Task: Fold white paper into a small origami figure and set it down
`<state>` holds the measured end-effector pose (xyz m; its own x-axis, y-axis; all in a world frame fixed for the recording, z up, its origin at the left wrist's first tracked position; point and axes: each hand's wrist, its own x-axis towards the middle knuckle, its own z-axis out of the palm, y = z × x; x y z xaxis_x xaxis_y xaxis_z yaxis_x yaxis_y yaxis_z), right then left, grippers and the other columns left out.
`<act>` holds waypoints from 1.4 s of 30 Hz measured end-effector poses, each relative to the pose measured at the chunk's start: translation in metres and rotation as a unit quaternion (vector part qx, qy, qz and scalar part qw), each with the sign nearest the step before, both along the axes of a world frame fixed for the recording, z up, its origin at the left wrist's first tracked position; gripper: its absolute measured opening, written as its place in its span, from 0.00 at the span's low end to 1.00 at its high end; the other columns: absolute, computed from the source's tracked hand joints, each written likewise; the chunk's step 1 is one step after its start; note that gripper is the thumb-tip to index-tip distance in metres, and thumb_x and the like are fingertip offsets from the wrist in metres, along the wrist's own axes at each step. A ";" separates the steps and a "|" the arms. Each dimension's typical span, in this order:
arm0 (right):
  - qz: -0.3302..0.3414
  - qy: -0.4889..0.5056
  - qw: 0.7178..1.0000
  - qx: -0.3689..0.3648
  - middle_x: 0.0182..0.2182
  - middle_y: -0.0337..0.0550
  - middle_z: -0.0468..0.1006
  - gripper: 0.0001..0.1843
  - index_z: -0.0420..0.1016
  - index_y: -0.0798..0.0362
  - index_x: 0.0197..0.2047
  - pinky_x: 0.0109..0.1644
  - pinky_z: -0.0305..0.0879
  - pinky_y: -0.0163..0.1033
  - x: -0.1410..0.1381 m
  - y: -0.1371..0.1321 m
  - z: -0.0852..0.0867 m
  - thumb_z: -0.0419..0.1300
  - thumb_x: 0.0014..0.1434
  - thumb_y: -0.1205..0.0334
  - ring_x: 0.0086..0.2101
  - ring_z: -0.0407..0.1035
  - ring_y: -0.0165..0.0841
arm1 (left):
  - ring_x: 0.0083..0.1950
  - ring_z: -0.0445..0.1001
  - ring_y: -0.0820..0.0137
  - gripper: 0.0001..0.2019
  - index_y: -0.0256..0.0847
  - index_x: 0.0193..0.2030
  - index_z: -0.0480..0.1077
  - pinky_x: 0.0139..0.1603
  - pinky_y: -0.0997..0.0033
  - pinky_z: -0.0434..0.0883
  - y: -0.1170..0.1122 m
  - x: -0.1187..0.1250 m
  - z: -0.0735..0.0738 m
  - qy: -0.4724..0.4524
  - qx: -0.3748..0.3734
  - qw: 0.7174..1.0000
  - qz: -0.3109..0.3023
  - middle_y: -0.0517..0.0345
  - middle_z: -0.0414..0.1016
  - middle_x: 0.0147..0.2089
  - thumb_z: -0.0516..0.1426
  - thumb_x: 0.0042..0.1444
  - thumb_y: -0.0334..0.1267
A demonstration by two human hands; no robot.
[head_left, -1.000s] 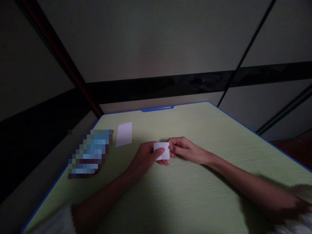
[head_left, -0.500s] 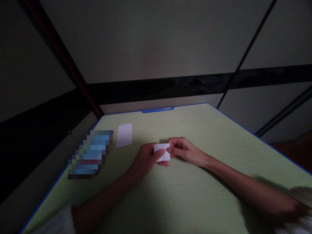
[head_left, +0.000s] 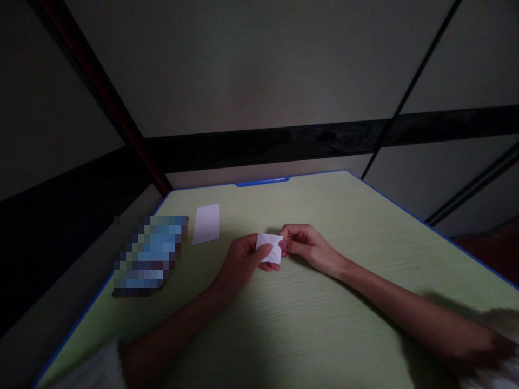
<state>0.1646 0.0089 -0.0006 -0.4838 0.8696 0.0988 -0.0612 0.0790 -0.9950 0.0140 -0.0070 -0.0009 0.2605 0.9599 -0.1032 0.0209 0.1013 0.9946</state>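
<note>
A small white square of folded paper [head_left: 275, 256], with crease or fold lines running across its face, is held above the middle of the table. My left hand [head_left: 242, 260] grips it from the left, thumb on top and fingers underneath. At its right edge my right hand [head_left: 310, 246] pinches the upper corner between thumb and curled fingers. The underside of the paper is hidden.
A flat white sheet of paper [head_left: 206, 223] lies to the left on the pale green table [head_left: 344, 324]. Further left is a pixelated object [head_left: 152, 256]. A blue strip [head_left: 263, 182] marks the table's far edge, against panelled doors [head_left: 259, 70].
Both hands have lifted slightly with the folded paper, which has tilted a little clockwise. The right fingers remain at its right edge.
</note>
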 end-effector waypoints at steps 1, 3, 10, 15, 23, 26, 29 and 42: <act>-0.006 0.007 1.000 0.008 0.18 0.35 0.65 0.05 0.63 0.58 0.24 0.26 0.54 0.32 0.000 0.000 0.000 0.57 0.46 0.66 0.21 0.58 0.23 | 0.20 0.71 0.74 0.09 0.32 0.29 0.70 0.23 0.76 0.67 0.000 0.000 0.000 0.001 0.000 1.000 -0.002 0.57 0.74 0.22 0.55 0.44 0.37; -0.019 0.028 0.999 0.026 0.21 0.36 0.66 0.05 0.63 0.57 0.27 0.27 0.55 0.32 0.000 -0.001 0.001 0.58 0.45 0.68 0.23 0.60 0.24 | 0.19 0.70 0.74 0.09 0.32 0.28 0.71 0.22 0.76 0.66 0.000 -0.001 -0.001 0.001 0.001 1.000 -0.010 0.58 0.73 0.20 0.56 0.43 0.37; 0.014 0.012 0.997 0.075 0.23 0.39 0.69 0.03 0.69 0.59 0.28 0.27 0.58 0.32 0.005 0.001 -0.001 0.58 0.47 0.68 0.23 0.62 0.24 | 0.15 0.67 0.75 0.07 0.32 0.21 0.70 0.18 0.77 0.62 0.000 -0.003 0.000 -0.010 -0.006 0.999 -0.038 0.61 0.69 0.14 0.56 0.41 0.35; 0.022 -0.003 0.989 0.143 0.27 0.43 0.72 0.02 0.73 0.59 0.26 0.30 0.61 0.33 0.009 0.004 -0.001 0.59 0.47 0.71 0.26 0.65 0.26 | 0.15 0.66 0.76 0.07 0.32 0.19 0.69 0.18 0.77 0.61 -0.001 -0.003 -0.001 -0.007 -0.008 0.999 -0.053 0.60 0.69 0.13 0.55 0.41 0.34; 0.030 -0.001 0.991 0.134 0.25 0.43 0.74 0.02 0.74 0.59 0.25 0.30 0.64 0.32 0.010 0.006 0.000 0.61 0.44 0.73 0.27 0.67 0.26 | 0.14 0.65 0.76 0.07 0.32 0.19 0.69 0.18 0.77 0.61 -0.002 -0.004 -0.001 -0.003 -0.009 0.999 -0.053 0.60 0.69 0.13 0.55 0.41 0.34; 0.018 -0.005 0.993 0.114 0.24 0.41 0.73 0.01 0.74 0.60 0.24 0.29 0.63 0.30 0.009 0.006 -0.002 0.60 0.45 0.72 0.25 0.66 0.25 | 0.15 0.66 0.76 0.07 0.32 0.20 0.69 0.18 0.77 0.62 -0.001 -0.003 -0.001 0.002 -0.008 0.999 -0.053 0.60 0.69 0.13 0.55 0.41 0.34; 0.008 -0.009 0.996 0.084 0.22 0.39 0.71 0.02 0.72 0.60 0.24 0.27 0.61 0.29 0.007 0.005 -0.002 0.59 0.46 0.71 0.23 0.64 0.23 | 0.15 0.67 0.75 0.07 0.32 0.19 0.69 0.18 0.77 0.62 -0.001 -0.002 -0.001 0.005 -0.002 0.999 -0.048 0.60 0.69 0.14 0.54 0.41 0.34; -0.045 -0.012 0.999 0.026 0.18 0.37 0.68 0.09 0.70 0.60 0.22 0.25 0.57 0.31 0.003 0.000 -0.001 0.63 0.41 0.62 0.20 0.60 0.23 | 0.20 0.70 0.74 0.08 0.32 0.23 0.70 0.21 0.77 0.65 -0.002 0.002 0.001 0.076 0.033 0.996 -0.024 0.60 0.71 0.18 0.55 0.44 0.36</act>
